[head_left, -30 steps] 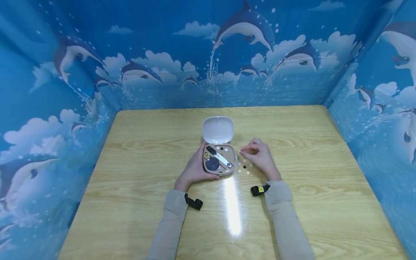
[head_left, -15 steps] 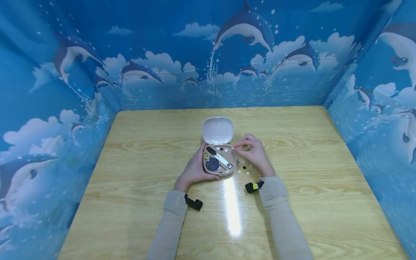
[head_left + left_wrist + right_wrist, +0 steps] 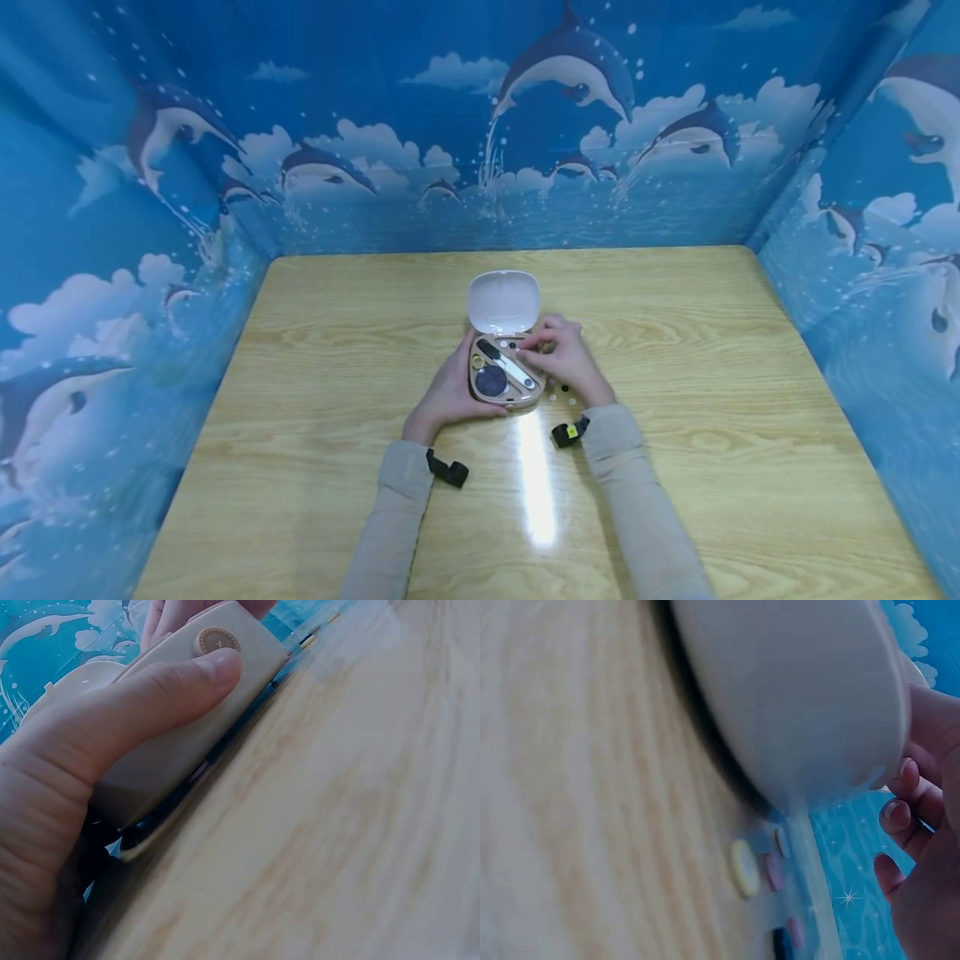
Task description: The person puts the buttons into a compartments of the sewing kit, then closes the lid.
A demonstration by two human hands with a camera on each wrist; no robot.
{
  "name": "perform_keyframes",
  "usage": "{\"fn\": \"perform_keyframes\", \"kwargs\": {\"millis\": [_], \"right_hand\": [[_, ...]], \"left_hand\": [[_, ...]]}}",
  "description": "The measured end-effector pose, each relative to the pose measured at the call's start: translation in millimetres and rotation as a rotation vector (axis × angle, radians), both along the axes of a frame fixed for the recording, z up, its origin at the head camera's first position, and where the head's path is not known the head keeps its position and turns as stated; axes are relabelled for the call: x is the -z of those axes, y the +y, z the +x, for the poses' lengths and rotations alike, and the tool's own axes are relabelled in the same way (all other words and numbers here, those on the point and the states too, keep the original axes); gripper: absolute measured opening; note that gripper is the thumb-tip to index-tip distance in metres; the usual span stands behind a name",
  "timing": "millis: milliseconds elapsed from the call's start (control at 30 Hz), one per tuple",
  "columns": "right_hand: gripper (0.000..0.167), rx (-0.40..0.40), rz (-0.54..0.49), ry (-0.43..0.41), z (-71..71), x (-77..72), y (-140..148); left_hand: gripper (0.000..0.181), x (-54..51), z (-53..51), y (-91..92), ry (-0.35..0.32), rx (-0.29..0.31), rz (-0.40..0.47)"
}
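Observation:
In the head view, my left hand (image 3: 450, 389) grips the left side of a compact case (image 3: 531, 392) with its white lid (image 3: 503, 302) raised. Inside lie a black-and-white tool (image 3: 516, 371), a dark disc (image 3: 491, 381), a gold ring (image 3: 477, 362) and small buttons. My right hand (image 3: 566, 358) pinches thumb and index finger over the case's upper right; a tiny white button shows at the fingertips. The left wrist view shows my left thumb (image 3: 165, 694) pressed beside a round clasp (image 3: 218, 643). The right wrist view hides the pinching fingertips behind the case wall (image 3: 802, 705).
Several small buttons, a black one (image 3: 565, 388) among them, lie on the wooden table (image 3: 360, 333) right of the case; a pale yellow one (image 3: 744, 868) shows in the right wrist view. A blue dolphin-print curtain (image 3: 375, 208) surrounds the back and sides.
My right hand has moved left, from above the loose buttons to over the case, with its thumb and index finger still pinched. My left hand and the case have stayed in place.

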State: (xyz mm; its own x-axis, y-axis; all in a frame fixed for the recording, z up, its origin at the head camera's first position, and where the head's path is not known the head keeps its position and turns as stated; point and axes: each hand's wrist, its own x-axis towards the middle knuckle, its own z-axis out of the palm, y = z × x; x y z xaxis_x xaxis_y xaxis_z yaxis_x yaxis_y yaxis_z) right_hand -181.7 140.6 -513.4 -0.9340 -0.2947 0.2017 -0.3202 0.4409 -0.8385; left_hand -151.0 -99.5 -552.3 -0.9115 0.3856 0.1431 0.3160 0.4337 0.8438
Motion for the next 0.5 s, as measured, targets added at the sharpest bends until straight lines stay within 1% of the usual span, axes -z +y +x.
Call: {"fn": "perform_keyframes", "kwargs": {"millis": [233,367,500], "right_hand": [[0.011,-0.026,0.073,0.12,-0.3,3.7,-1.0],[0.011,-0.033,0.08,0.156,-0.5,4.8,-1.5],[0.011,-0.034,0.079,0.17,-0.4,5.1,-2.5]], "left_hand": [[0.154,0.5,-0.5,0.0,0.001,0.004,0.001],[0.154,1.0,0.0,-0.3,0.003,0.004,-0.005],[0.153,0.9,0.1,-0.1,0.008,0.004,-0.011]]}}
